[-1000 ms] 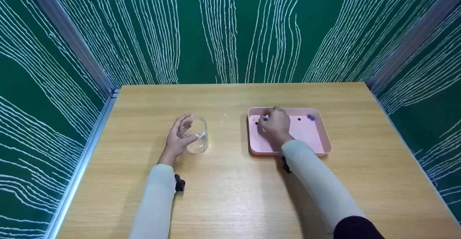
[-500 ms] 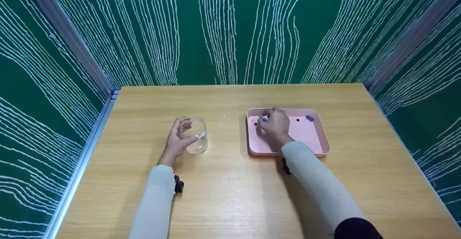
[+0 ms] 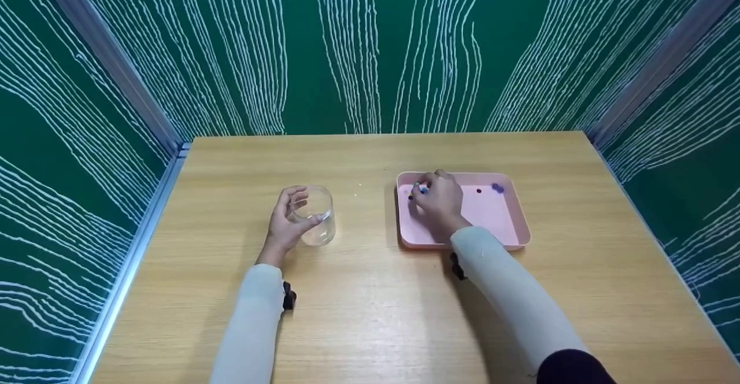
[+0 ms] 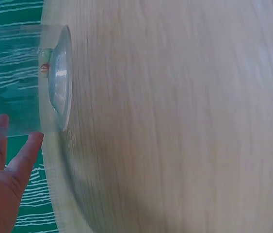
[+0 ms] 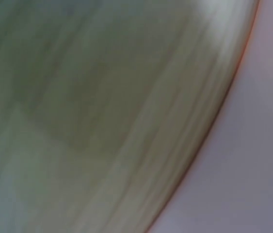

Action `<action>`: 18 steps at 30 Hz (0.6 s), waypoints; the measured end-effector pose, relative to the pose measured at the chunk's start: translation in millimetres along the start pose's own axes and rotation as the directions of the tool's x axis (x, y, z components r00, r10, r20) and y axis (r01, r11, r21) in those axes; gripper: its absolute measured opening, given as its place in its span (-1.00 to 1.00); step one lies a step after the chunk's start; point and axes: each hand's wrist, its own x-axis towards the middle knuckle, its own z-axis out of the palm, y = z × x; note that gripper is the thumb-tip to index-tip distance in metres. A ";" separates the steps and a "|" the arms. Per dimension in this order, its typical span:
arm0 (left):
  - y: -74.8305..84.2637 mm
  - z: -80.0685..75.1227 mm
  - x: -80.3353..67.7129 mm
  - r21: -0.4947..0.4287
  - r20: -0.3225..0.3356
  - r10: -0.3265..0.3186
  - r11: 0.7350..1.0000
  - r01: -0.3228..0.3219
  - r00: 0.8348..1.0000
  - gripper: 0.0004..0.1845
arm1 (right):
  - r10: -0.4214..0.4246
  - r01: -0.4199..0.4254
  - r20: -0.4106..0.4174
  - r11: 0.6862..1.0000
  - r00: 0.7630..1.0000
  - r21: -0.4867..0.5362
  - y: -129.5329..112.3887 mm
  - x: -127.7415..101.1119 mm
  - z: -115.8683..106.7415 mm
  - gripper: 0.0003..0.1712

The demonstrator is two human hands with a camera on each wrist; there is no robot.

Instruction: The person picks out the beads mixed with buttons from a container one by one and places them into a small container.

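Almost nothing has moved: the left hand (image 3: 286, 222) still curls around the clear cup (image 3: 313, 215) on the table (image 3: 370, 314) (standing upright), and the right hand (image 3: 442, 202) still pinches little beads (image 3: 420, 188) inside the pink tray (image 3: 516, 222).

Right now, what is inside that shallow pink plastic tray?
The shallow pink plastic tray holds a few small beads: a purple bead, a tiny dark bead, and more by the right hand, which covers any others beneath it.
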 end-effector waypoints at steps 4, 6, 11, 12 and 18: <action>-1.5 1.1 -0.2 0.014 -0.013 0.004 1.000 -0.004 1.000 -0.24 | -0.036 0.035 -0.021 0.999 0.999 -0.014 -1.0 -0.7 0.3 -0.72; -3.0 1.6 -0.3 0.010 -0.021 0.001 1.000 0.000 1.000 -0.24 | -0.052 0.052 -0.034 0.999 0.998 -0.017 -1.5 -1.1 0.6 -0.71; -3.7 2.6 -0.4 -0.004 -0.012 -0.018 1.000 0.018 1.000 -0.21 | -0.094 0.093 -0.084 0.995 0.992 -0.020 -3.4 -1.4 0.5 -0.73; -3.2 3.0 -0.5 -0.005 -0.011 -0.027 1.000 0.027 1.000 -0.21 | -0.098 0.096 -0.090 0.995 0.991 -0.022 -4.2 -1.4 0.4 -0.73; 0.7 5.5 -1.3 0.013 -0.011 -0.061 0.998 0.061 0.998 -0.13 | -0.107 0.107 -0.084 0.994 0.991 -0.004 -11.0 -1.6 0.0 -0.73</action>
